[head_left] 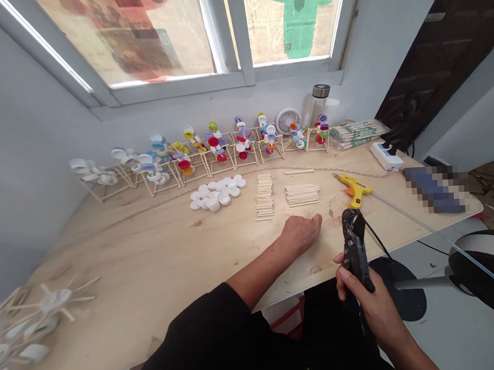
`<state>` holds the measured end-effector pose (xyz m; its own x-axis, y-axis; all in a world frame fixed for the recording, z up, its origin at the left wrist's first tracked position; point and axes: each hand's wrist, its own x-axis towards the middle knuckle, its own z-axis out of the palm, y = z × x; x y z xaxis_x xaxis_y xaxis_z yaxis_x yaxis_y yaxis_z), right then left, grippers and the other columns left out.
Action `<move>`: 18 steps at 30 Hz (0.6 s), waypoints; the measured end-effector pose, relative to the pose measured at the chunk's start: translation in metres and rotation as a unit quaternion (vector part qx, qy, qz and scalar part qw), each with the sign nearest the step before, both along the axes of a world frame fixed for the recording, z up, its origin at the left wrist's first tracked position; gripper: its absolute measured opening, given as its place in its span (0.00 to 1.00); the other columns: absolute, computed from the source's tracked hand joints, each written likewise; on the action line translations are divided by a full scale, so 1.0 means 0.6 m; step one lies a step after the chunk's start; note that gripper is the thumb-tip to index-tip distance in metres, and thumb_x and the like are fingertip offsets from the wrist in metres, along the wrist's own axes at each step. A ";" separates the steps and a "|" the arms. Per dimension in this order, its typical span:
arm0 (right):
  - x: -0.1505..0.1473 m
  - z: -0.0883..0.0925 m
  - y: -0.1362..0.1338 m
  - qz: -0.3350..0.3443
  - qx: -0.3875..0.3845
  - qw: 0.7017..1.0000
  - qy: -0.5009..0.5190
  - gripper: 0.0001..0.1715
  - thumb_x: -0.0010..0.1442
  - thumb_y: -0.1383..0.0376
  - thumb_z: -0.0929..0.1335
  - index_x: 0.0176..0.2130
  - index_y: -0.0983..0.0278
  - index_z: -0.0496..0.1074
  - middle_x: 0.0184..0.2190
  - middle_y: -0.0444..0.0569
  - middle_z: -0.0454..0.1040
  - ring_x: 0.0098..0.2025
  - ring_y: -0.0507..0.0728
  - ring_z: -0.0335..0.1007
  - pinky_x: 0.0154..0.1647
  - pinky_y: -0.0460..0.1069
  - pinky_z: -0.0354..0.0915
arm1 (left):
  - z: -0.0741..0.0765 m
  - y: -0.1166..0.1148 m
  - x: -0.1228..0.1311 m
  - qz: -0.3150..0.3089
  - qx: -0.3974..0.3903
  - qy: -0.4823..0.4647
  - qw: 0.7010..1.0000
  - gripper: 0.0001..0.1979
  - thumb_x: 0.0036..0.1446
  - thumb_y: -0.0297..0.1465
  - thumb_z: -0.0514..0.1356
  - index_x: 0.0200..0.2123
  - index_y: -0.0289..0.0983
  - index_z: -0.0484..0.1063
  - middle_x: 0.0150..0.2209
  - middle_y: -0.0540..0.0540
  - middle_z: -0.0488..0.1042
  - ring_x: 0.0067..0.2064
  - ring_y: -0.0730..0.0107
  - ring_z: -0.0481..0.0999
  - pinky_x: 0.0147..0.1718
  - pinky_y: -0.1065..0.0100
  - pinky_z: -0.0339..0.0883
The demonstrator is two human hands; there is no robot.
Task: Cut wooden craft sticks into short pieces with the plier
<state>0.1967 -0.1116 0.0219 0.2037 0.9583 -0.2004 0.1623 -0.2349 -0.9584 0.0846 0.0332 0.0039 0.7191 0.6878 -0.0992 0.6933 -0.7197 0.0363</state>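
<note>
My left hand (301, 233) rests on the wooden table with its fingers curled closed. Whatever they may hold is hidden. Just beyond it lie a stack of short wooden sticks (303, 195) and a column of shorter stick pieces (265, 198). In my right hand (371, 297), at the table's front edge, is a black plier-like cutter (355, 243), its head pointing up and away. A yellow glue gun (355, 189) lies just past the cutter, a long glue stick (406, 215) coming out of its back. White bottle caps (218, 192) are grouped left of the sticks.
Along the wall stands a row of stick frames with colourful bottle-cap wheels (215, 142). Behind are a small fan (288, 121), a bottle (319, 104) and packaged sticks (358, 132). A power strip (386, 155) sits right. Cap-and-stick wheels (54, 301) lie at left.
</note>
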 end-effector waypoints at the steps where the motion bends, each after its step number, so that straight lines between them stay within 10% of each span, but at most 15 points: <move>1: -0.001 -0.001 0.000 0.001 -0.001 1.000 0.004 0.17 0.58 0.54 0.62 0.42 0.63 0.63 0.19 0.41 0.64 0.25 0.53 0.62 0.29 0.48 0.60 | 0.002 0.001 -0.014 0.006 0.001 0.007 1.000 0.09 0.58 0.23 0.45 0.42 0.33 0.60 0.25 0.42 0.73 0.30 0.59 0.75 0.25 0.66 0.63; 9: -0.022 -0.004 0.007 0.027 0.000 0.999 0.019 0.18 0.58 0.53 0.62 0.41 0.65 0.64 0.18 0.40 0.62 0.24 0.54 0.62 0.28 0.48 0.59 | 0.011 0.022 -0.152 0.060 0.018 0.064 0.996 0.08 0.58 0.23 0.45 0.38 0.34 0.61 0.26 0.42 0.73 0.27 0.64 0.73 0.25 0.69 0.61; 18: -0.029 -0.002 0.000 0.046 -0.011 0.999 0.018 0.18 0.58 0.53 0.62 0.41 0.64 0.63 0.19 0.40 0.62 0.24 0.53 0.60 0.27 0.47 0.57 | -0.003 0.028 -0.182 0.099 0.026 0.052 0.993 0.08 0.59 0.25 0.44 0.38 0.36 0.60 0.31 0.41 0.73 0.31 0.62 0.73 0.28 0.67 0.61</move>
